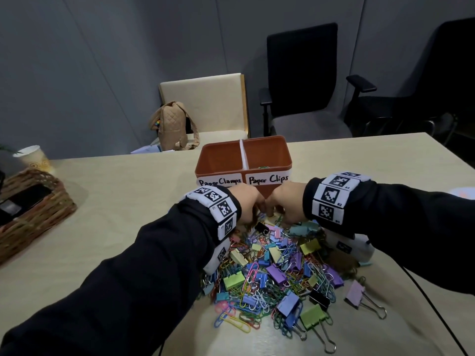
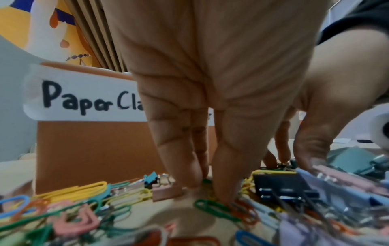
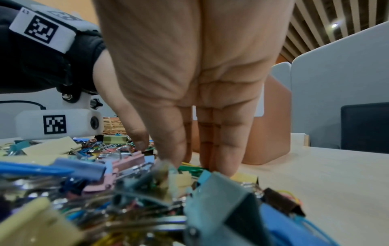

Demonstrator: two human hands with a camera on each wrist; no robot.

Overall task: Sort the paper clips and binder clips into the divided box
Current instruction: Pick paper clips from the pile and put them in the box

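Pale table, grey wall behind | divided box mid-frame, labels facing the person for easy sorting; few clips visible inside | mixed clip pile lower centre, just below box | left hand, right hand: fingers straight, tips down in pile's upper edge, apparently picking; nothing visibly held.

Two handwritten labels on the divided box

Just beyond the fingertips of both hands, the orange divided box carries two white paper labels on its near wall: "Paper Clamps" above the left hand, and "Paper Clips" above the right hand. Small codes such as "R2" on the wrist-band markers are barely legible.
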